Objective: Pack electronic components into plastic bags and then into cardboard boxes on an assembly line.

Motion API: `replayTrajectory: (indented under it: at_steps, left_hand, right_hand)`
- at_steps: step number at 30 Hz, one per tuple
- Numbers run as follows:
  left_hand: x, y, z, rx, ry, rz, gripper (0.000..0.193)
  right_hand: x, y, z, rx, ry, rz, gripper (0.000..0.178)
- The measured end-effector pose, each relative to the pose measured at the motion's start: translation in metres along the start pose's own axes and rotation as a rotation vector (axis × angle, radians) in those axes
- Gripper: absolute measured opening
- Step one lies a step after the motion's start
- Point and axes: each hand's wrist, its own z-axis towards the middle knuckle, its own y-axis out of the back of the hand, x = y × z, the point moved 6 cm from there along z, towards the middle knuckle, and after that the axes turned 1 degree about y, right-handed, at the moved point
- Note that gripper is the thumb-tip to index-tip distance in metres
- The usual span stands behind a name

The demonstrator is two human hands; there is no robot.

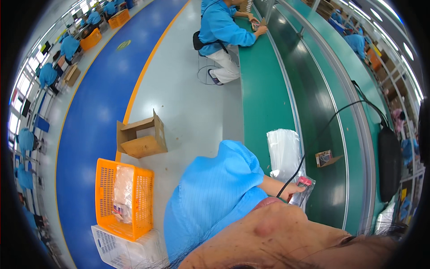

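My left hand (293, 190), reaching out of a light blue sleeve, is closed at the edge of the green workbench. Its fingers grip a transparent plastic bag (311, 190) with a pinkish-red item (304, 181) at its top; whether that item lies inside or on the bag, I cannot tell. Just beyond the hand, a stack of flat transparent bags (284, 150) rests on the bench. A black cable hangs across the view in front of the hand. My right hand does not show.
A small open carton (324, 158) sits on the dark green conveyor belt (320, 112), beside a metal rail. On the floor stand an empty brown box (145, 145) and an orange crate (102, 193) holding bagged goods. A co-worker (224, 27) in blue handles a small box farther along the bench.
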Motion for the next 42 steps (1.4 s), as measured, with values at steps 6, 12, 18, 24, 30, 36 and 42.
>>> replayTrajectory:
  at_steps: [6,12,18,24,30,36,42]
  left_hand:
    - [-0.006,-0.044,-0.043,0.079,-0.624,0.914,0.038]
    - [0.022,-0.071,-0.069,0.208,-0.571,0.797,0.033]
    - [0.028,-0.031,-0.015,0.367,-0.040,-0.193,0.032]
    - [-0.007,-0.018,-0.009,0.150,-0.510,0.078,0.025]
    - [0.052,-0.062,-0.048,0.206,-0.470,0.711,0.033]
    - [0.062,-0.078,-0.067,0.398,-0.307,0.519,0.036]
    - [0.067,-0.073,-0.050,0.406,-0.244,0.407,0.039]
  right_hand:
    - [0.010,0.013,0.009,-0.075,0.094,-0.199,0.062]
    - [-0.005,-0.037,0.011,0.166,-0.096,-0.108,0.062]
    - [-0.001,-0.042,0.001,0.213,-0.144,-0.135,0.059]
    - [0.001,-0.048,0.004,0.228,-0.171,-0.147,0.057]
    - [0.012,-0.042,-0.004,0.189,-0.165,-0.146,0.055]
    - [0.002,-0.022,-0.009,0.153,-0.188,-0.110,0.052]
    - [-0.010,0.010,-0.019,0.175,-0.335,-0.082,0.035]
